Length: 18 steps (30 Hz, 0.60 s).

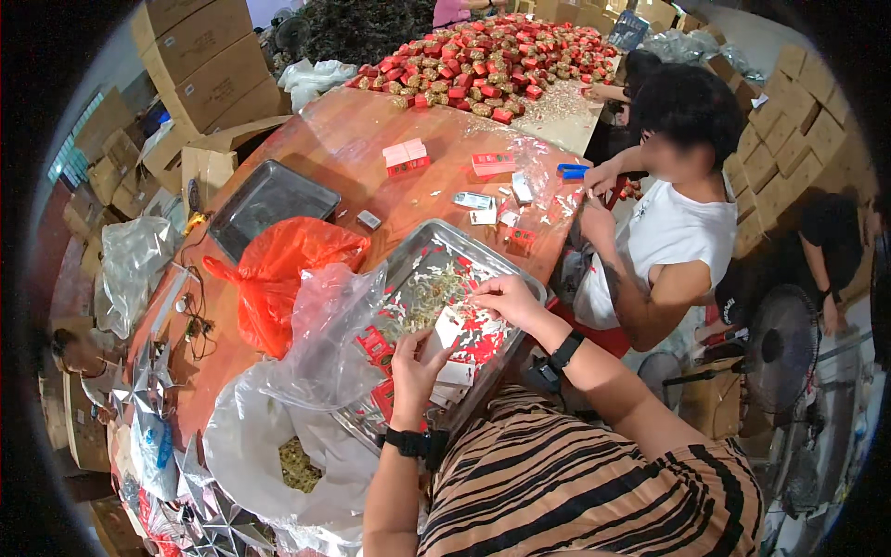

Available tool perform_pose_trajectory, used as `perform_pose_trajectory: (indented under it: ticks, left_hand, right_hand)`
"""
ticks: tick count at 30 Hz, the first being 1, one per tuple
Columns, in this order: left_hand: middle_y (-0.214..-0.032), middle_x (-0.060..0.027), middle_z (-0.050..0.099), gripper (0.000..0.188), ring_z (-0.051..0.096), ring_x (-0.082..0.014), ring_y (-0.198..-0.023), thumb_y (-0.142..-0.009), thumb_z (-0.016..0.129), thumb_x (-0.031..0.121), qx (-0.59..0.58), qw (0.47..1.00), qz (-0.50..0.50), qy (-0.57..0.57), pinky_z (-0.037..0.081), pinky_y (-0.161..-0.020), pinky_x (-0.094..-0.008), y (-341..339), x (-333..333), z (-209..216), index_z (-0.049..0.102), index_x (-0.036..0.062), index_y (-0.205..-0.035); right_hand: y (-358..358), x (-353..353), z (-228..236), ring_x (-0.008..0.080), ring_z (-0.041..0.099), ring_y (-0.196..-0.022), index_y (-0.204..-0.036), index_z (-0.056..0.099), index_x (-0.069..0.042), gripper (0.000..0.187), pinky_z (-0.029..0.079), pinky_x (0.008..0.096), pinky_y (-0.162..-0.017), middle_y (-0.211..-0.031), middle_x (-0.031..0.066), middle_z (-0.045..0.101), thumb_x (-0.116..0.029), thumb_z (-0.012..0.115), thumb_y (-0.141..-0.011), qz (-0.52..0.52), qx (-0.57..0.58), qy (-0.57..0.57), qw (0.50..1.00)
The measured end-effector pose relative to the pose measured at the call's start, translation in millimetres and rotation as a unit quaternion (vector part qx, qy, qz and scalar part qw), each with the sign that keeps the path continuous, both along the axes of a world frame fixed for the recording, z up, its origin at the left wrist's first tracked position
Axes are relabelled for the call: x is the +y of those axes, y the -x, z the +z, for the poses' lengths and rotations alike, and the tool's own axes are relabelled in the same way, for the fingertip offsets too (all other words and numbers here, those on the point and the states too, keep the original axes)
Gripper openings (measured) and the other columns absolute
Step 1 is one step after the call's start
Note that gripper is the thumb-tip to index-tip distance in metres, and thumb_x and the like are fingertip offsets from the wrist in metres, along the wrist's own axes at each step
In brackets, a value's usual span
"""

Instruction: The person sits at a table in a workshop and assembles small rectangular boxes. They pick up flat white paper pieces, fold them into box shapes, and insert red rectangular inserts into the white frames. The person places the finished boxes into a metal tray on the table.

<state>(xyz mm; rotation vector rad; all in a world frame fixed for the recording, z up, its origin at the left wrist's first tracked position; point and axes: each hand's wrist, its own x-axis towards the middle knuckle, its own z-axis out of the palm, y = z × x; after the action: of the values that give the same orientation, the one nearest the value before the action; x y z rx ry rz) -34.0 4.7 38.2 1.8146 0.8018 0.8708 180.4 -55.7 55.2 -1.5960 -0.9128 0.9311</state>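
A small white card (448, 327) is held upright between the fingers and thumb of my left hand (415, 373). My right hand (509, 302) hovers just beyond the card, thumb and fingertips pinched together; whatever is between them is too small to make out. Both hands are over a metal tray (497, 253) strewn with red and white paper pieces (481, 348). A tangle of greenish-gold strings (429, 302) lies in its middle. More white cards (456, 373) and red printed cards (375, 347) rest in the tray near my left hand.
A red plastic bag (288, 269), a clear bag (325, 343) and a dark tray (269, 209) are left of the metal tray. A white sack (237, 427) stands nearer. Red-and-gold pieces (473, 70) are heaped at the far end. A co-worker (682, 218) sits at right.
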Motion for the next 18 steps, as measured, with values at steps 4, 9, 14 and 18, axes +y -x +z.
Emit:
perform_pose_trajectory:
  ticks: [4, 9, 14, 18]
  left_hand:
    - [-0.088, -0.0093, 0.058, 0.034, 0.056, -0.0164, -0.072, -0.069, 0.073, 0.011, -0.062, 0.976, -0.045, 0.202, 0.045, -0.063, -0.0252, 2.2, 1.9, -2.7, 0.058, 0.0019, -0.098]
    - [-0.086, -0.009, 0.059, 0.032, 0.057, -0.0158, -0.07, -0.075, 0.065, 0.012, -0.259, 0.831, -0.166, 0.463, 0.043, -0.056, -0.0238, -8.1, 8.6, 13.8, 0.052, 0.0023, -0.103]
    - [-0.084, -0.0084, 0.058, 0.03, 0.057, -0.016, -0.07, -0.074, 0.064, 0.011, -0.238, 0.833, -0.183, 0.464, 0.044, -0.056, -0.0243, -12.8, 9.5, 14.0, 0.05, 0.0012, -0.099]
    - [-0.083, -0.0059, 0.058, 0.03, 0.054, -0.0129, -0.067, -0.071, 0.065, 0.007, -0.248, 0.847, -0.166, 0.439, 0.041, -0.058, -0.023, -10.9, 8.3, 1.4, 0.05, 0.0019, -0.097]
  right_hand:
    - [11.7, 0.2, 24.4, 0.0035, 0.045, -0.045, -0.082, 0.065, 0.0, 0.011, 0.033, 0.0192, -0.04, -0.063, 0.0006, 0.058, -0.01, 0.065, -0.078, 0.03, 0.005, 0.046, 0.998]
    - [22.9, 2.5, 19.3, 0.0044, 0.048, -0.052, -0.078, 0.062, 0.0, 0.007, 0.036, 0.0204, -0.046, -0.065, 0.001, 0.058, -0.006, 0.063, -0.075, 0.083, -0.026, 0.023, 0.996]
    - [26.3, 0.7, 19.9, 0.0052, 0.049, -0.056, -0.077, 0.06, 0.0, 0.005, 0.038, 0.0214, -0.05, -0.065, -0.0004, 0.056, -0.004, 0.062, -0.075, 0.099, -0.002, 0.008, 0.995]
    - [21.5, -8.3, 22.9, 0.0077, 0.051, -0.062, -0.078, 0.06, -0.005, 0.003, 0.037, 0.023, -0.049, -0.074, 0.0009, 0.057, -0.007, 0.059, -0.077, 0.081, 0.312, 0.036, 0.946]
